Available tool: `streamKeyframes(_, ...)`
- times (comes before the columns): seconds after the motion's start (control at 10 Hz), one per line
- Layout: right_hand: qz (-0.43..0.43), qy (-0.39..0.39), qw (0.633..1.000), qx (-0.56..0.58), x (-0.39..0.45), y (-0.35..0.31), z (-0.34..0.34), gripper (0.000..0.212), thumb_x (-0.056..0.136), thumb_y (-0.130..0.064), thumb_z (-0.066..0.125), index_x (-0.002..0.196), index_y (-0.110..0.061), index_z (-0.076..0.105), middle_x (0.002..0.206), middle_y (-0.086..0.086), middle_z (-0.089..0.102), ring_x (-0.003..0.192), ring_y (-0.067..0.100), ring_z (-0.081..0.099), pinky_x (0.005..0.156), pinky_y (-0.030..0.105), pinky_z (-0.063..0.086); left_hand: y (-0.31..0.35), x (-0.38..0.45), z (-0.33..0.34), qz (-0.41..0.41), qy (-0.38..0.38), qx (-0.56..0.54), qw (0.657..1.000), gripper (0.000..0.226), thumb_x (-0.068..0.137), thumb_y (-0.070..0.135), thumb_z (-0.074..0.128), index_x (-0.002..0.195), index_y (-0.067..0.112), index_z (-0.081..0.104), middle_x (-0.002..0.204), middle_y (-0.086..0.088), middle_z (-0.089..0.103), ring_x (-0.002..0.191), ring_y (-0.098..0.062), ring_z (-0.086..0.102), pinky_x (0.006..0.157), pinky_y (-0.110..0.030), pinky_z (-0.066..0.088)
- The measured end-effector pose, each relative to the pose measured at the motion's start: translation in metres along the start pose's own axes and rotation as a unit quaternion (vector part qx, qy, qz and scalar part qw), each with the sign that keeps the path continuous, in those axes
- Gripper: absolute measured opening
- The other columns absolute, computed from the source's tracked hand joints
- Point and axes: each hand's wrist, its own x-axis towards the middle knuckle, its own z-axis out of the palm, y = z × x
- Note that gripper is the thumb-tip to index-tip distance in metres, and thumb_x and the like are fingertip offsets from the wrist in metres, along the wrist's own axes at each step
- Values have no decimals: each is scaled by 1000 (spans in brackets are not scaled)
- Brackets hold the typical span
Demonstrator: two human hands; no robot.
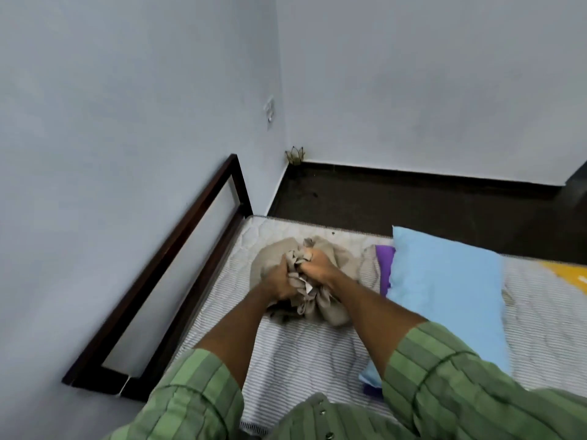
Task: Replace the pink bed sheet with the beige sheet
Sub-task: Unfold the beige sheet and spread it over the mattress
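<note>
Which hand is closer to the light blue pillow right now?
Right. The right hand grips the bunched beige sheet on the side toward the blue pillow, apart from it. The left hand grips the same bundle on its far side.

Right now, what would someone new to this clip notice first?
Both hands, left hand and right hand, grip a bunched beige sheet at the centre, on the bare striped mattress. To the right lies a light blue pillow with a purple item tucked beneath it. A dark wooden headboard leans along the left wall.
</note>
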Motion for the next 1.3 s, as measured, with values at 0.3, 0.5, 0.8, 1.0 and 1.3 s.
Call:
streamKeyframes(0.3,234,3,855,464,-76,70,72,24,87,-16,70,98,4,73,100,27,72,84,36,73,76,42,62,-16,-94,71,-148,-2,-75,986,54,75,29,76,122,6,63,113,-14,69,107,-31,68,84,-30,50)
streamKeyframes(0.5,365,111,872,306,-60,210,129,106,50,-101,59,131,-33,61,140,12,59,116,32,63,92,53,58,-7,-105,77,-128,-9,-156,979,54,83,23,81,131,7,62,122,-7,69,116,-23,66,99,-32,52)
streamKeyframes(0.8,378,3,727,573,-77,104,80,55,105,-44,43,123,3,64,103,25,74,82,35,76,62,41,63,-7,-77,58,-124,-115,-284,944,50,63,26,94,109,19,75,103,1,79,96,-19,75,85,-36,62)
streamKeyframes(1.0,341,17,799,496,-37,89,61,53,111,-37,33,138,3,57,121,20,71,108,31,71,93,43,60,25,-54,20,-82,-161,-158,971,72,64,38,95,127,18,67,117,1,74,96,-13,70,82,-27,59)
streamKeyframes(1.3,69,277,937,203,85,-105,-91,20,93,-13,60,107,-2,69,108,10,72,97,24,69,84,34,57,173,-19,-143,127,318,2,939,48,76,24,70,119,7,62,111,-17,69,101,-42,66,85,-42,56)
